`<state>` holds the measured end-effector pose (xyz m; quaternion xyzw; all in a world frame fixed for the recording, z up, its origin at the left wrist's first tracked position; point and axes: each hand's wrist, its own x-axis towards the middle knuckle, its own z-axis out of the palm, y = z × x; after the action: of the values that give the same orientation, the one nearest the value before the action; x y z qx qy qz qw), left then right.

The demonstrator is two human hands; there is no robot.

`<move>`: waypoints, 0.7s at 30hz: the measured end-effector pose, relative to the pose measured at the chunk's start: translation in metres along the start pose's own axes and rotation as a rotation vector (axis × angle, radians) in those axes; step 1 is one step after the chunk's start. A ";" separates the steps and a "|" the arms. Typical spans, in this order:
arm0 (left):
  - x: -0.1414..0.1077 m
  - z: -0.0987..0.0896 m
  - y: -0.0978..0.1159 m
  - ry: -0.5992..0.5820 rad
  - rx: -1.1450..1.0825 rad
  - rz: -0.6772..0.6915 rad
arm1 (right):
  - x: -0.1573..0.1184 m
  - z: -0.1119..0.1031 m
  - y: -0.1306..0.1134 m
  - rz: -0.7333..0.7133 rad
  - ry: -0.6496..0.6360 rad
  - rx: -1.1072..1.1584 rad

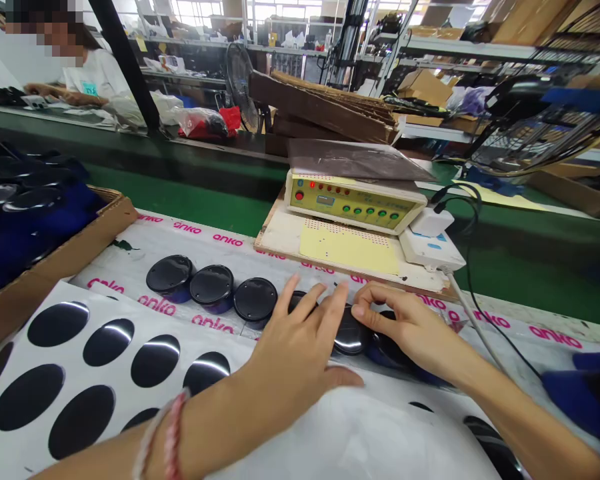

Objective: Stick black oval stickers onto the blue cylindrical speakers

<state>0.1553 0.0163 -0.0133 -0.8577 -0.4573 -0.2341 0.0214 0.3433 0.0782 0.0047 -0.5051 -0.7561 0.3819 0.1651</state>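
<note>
Round black-topped blue parts stand in a row, among them a part on the left [170, 275], one beside it [212, 287] and another [255, 300] near my left hand. My left hand [300, 340] is open, fingers spread over the row, its fingertips by a partly covered part. Thumb and forefinger of my right hand [405, 320] pinch together at the upper right edge of a glossy round black sticker [350, 339], which lies over one of the parts. More parts sit partly hidden beneath my right hand. A white sheet [145, 417] of round black stickers spreads under my forearms.
A control box [355, 203] with lights and buttons rests on a white board behind the row, beside a power strip [433, 248] and cables. At left, a cardboard box [87, 230] holds several blue parts. Across the green belt [195, 193] sits another person [100, 70].
</note>
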 end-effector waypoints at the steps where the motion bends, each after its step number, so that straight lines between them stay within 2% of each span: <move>1: 0.006 0.006 -0.001 0.011 -0.036 -0.005 | 0.000 0.001 0.001 -0.010 0.013 0.000; 5: 0.008 0.018 -0.007 0.062 -0.126 -0.057 | -0.001 0.005 0.004 -0.046 0.057 0.002; 13: 0.005 0.018 -0.005 0.083 -0.129 -0.058 | 0.000 0.006 0.004 -0.078 0.042 -0.078; 18: 0.004 0.017 -0.007 0.037 0.031 0.061 | -0.002 0.007 -0.002 -0.095 0.071 -0.202; 21: 0.001 0.019 -0.006 -0.021 0.167 0.105 | 0.000 0.003 -0.004 -0.057 0.033 -0.322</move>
<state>0.1579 0.0253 -0.0308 -0.8781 -0.4298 -0.1850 0.1001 0.3388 0.0760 0.0058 -0.5094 -0.8188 0.2427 0.1053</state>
